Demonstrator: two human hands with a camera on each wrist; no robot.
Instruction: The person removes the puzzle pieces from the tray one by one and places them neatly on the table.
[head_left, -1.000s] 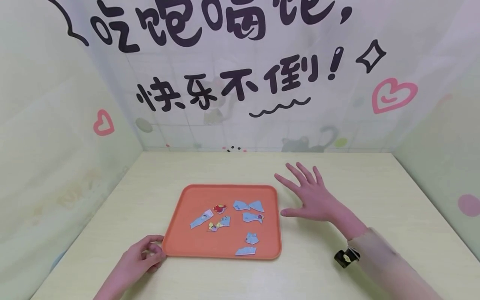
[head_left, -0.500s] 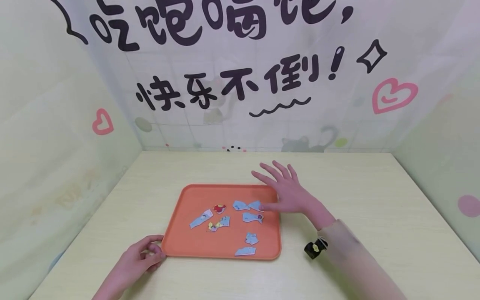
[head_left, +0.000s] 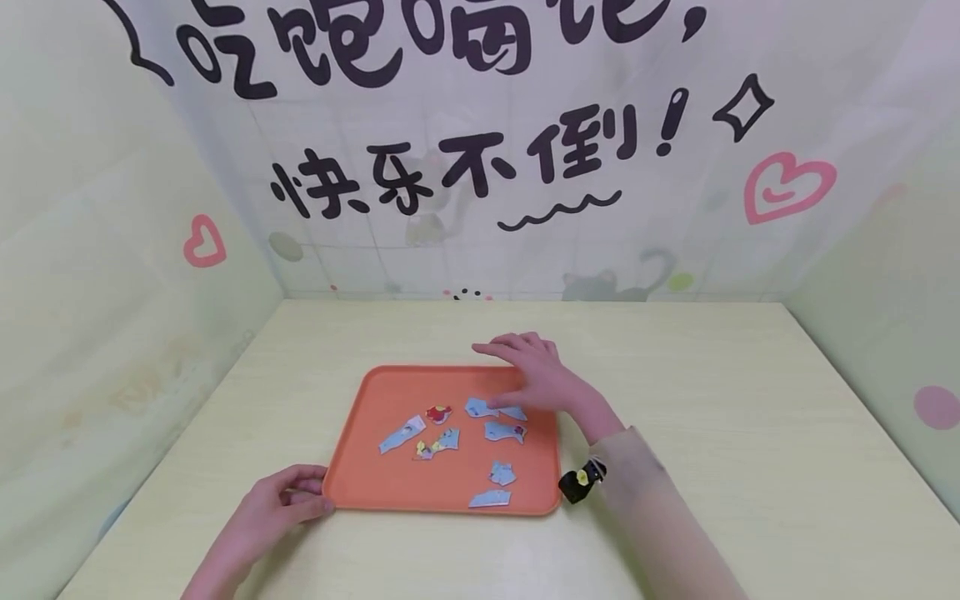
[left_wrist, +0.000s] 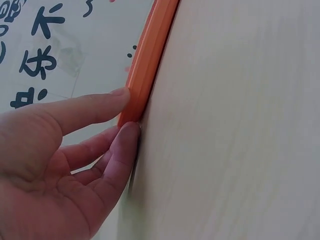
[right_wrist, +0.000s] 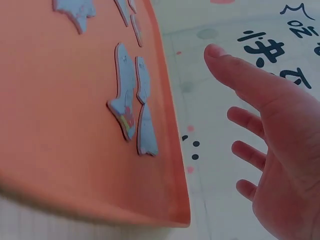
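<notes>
An orange tray (head_left: 420, 487) with irregular jigsaw puzzle pieces lies on the table. My left hand (head_left: 273, 508) pinches its near left corner; the left wrist view has the thumb (left_wrist: 107, 104) against the side and a fingertip (left_wrist: 129, 135) low at the bottom edge. Over the tray's far right part hovers my right hand (head_left: 536, 375), fingers loosely spread and holding nothing. Its thumb overlaps a light blue piece (head_left: 477, 407) in the head view. A blue piece with a flower-like mark (head_left: 506, 432) lies just nearer. In the right wrist view, gaps separate the right hand (right_wrist: 290, 135) from the pieces.
Toward the tray's left lie a long blue piece (head_left: 397, 437), a red piece (head_left: 438, 413) and a yellow-and-blue one (head_left: 447, 440). Two more blue pieces, one star-like (head_left: 502, 473), sit near the right front. A printed cloth backdrop (head_left: 450, 250) encloses the pale wooden table (head_left: 712, 400).
My right hand has moved left from beside the tray to above its far right part, its fingers coming closer together. The left hand and the puzzle pieces stay in place.
</notes>
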